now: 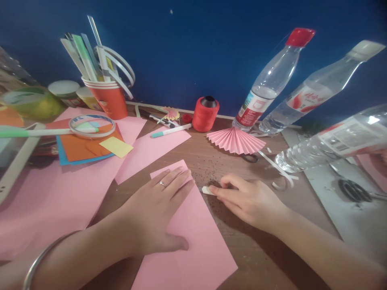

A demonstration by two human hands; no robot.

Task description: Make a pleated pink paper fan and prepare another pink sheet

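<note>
My left hand (157, 209) lies flat with its fingers stretched out on a pink sheet of paper (193, 249) in front of me. A ring shows on one finger and a metal bangle (42, 257) sits on the wrist. Just right of the sheet's edge, my right hand (244, 197) pinches a small white eraser (208, 190) against the brown tabletop. Dark crumbs are scattered around the eraser. A folded pink paper fan (235, 140) lies beyond the right hand.
Three plastic water bottles (266, 88) (314, 94) (335, 141) stand or lean at the right. A red thread spool (205, 113), a pen (171, 131), an orange cup of paper strips (110, 98), a tape ring (92, 125), coloured sheets (84, 147) and scissors (353, 191) surround the sheet.
</note>
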